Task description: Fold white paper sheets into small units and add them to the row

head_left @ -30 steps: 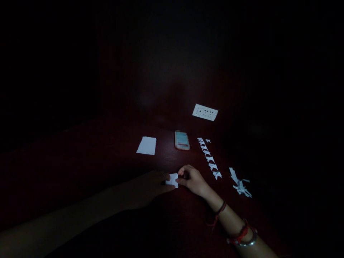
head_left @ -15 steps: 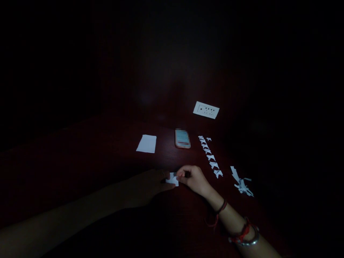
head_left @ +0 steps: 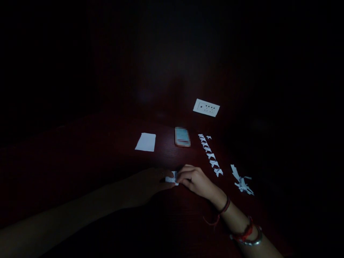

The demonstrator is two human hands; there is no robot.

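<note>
A small piece of white paper (head_left: 171,178) lies on the dark reddish table between my two hands. My left hand (head_left: 157,181), in deep shadow, grips its left side, with finger and thumb over the paper. From the right, my right hand (head_left: 195,181) pinches the paper's right edge with bent fingers; the fingertips partly cover it. Whether the paper is folded under the fingers is hard to see in the dim light.
Beyond my hands lie a larger white paper sheet (head_left: 146,142) and a phone (head_left: 182,137) with a blurred screen. On the right are a row of small folded white paper pieces (head_left: 210,156) and a heap of paper strips (head_left: 242,184). A socket plate (head_left: 206,108) is at the back.
My right hand has turned slightly, its fingers curling lower over the paper's right edge. My left hand stays almost still on the paper.
</note>
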